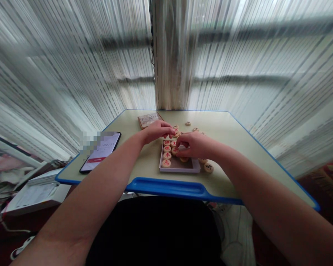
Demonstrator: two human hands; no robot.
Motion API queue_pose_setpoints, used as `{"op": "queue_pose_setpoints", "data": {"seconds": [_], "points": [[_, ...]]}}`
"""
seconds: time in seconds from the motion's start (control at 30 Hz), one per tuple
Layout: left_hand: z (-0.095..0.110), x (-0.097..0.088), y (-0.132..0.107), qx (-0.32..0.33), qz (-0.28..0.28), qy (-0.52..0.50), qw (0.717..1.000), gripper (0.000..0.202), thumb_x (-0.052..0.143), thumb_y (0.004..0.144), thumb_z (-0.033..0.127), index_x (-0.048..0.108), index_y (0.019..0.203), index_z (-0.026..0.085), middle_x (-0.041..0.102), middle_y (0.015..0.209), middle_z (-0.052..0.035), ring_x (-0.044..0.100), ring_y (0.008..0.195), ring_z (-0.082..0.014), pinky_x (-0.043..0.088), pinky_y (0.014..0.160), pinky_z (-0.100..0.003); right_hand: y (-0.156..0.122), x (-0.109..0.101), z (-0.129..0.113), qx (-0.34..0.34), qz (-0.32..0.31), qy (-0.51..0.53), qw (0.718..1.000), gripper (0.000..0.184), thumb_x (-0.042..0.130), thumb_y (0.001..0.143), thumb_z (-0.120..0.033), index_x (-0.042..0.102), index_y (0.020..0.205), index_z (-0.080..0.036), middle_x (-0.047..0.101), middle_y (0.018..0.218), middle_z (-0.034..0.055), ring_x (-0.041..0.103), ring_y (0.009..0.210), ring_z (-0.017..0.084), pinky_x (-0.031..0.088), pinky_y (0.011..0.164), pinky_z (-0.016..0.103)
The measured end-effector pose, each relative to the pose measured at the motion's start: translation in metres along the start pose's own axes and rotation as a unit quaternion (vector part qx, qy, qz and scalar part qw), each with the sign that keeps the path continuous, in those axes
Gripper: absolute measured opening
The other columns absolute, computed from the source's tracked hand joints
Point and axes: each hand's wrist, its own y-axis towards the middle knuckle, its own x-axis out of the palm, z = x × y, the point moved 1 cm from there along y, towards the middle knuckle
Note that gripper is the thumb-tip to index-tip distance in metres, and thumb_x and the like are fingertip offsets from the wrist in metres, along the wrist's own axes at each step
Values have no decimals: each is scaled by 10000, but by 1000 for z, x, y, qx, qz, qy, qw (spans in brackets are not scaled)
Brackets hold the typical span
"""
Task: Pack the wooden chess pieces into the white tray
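Observation:
A shallow white box (180,170) sits on the table, with round wooden Chinese chess pieces (167,156) bearing red characters lined up in its left part. My right hand (192,143) reaches into the box from the right, and its thumb and finger close on a Chinese chess piece (175,151) in the second column. Just beyond the box's far edge is my left hand (159,130). Its fingers are bent together at a red-marked piece (176,129) among the loose ones. My right hand hides part of the box and some pieces behind it.
Loose pieces lie beyond and right of the box, including one (208,168) near its right corner and another (188,123) farther back. A flat printed box (148,119) lies behind my left hand. A phone (104,151) rests at left. The table has a blue rim (166,187).

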Motion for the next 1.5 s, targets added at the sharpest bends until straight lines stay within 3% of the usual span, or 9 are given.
{"op": "queue_pose_setpoints", "data": {"seconds": [0.23, 0.43, 0.6, 0.77, 0.97, 1.17, 1.5], "points": [[0, 0, 0, 5, 7, 12, 1000, 176, 586, 654, 256, 649, 676, 93, 598, 586, -20, 459, 525, -68, 348, 509, -205, -1, -4, 2, 13, 18, 18, 1000, 275, 598, 695, -400, 654, 855, -183, 562, 650, -4, 416, 541, 89, 277, 527, 225], [0, -1, 0, -2, 16, 16, 1000, 188, 592, 653, 271, 654, 681, 96, 597, 584, -21, 466, 538, -73, 355, 517, -206, -1, -14, 24, 103, 81, 27, 991, 331, 596, 693, -431, 646, 867, -154, 489, 589, -20, 384, 531, 88, 259, 522, 230], [1, -1, 0, 1, 8, 24, 1000, 184, 588, 654, 266, 652, 679, 95, 596, 584, -18, 463, 527, -71, 353, 511, -206, -2, -7, 7, 39, 21, 42, 998, 315, 619, 669, -417, 642, 864, -171, 524, 619, -21, 398, 526, 80, 260, 518, 220], [1, 0, 0, 7, 4, 31, 999, 183, 581, 659, 262, 654, 684, 97, 595, 584, -17, 464, 523, -73, 357, 512, -210, -4, -3, -11, 28, 3, -36, 999, 266, 591, 685, -404, 648, 847, -201, 587, 676, 2, 422, 530, 94, 251, 516, 234], [1, 2, 0, -2, 3, 40, 999, 166, 584, 654, 252, 654, 663, 102, 591, 575, -11, 467, 532, -72, 354, 521, -207, -4, -4, -12, 47, 3, -62, 997, 336, 550, 714, -447, 622, 948, -217, 615, 748, 22, 459, 560, 110, 261, 519, 236], [2, 0, 0, 2, -2, 8, 1000, 185, 592, 651, 269, 657, 676, 98, 584, 574, -16, 465, 539, -73, 342, 510, -210, -4, -4, -13, 33, -6, -59, 998, 286, 556, 709, -418, 624, 913, -230, 612, 736, 18, 469, 561, 116, 265, 516, 237], [0, -2, 1, 6, 0, -22, 1000, 203, 601, 654, 283, 654, 692, 91, 553, 553, -12, 454, 519, -69, 301, 472, -205, -2, 5, -10, 33, 6, -51, 998, 401, 574, 670, -335, 555, 1054, -217, 621, 831, 41, 498, 616, 139, 278, 520, 237]]}}
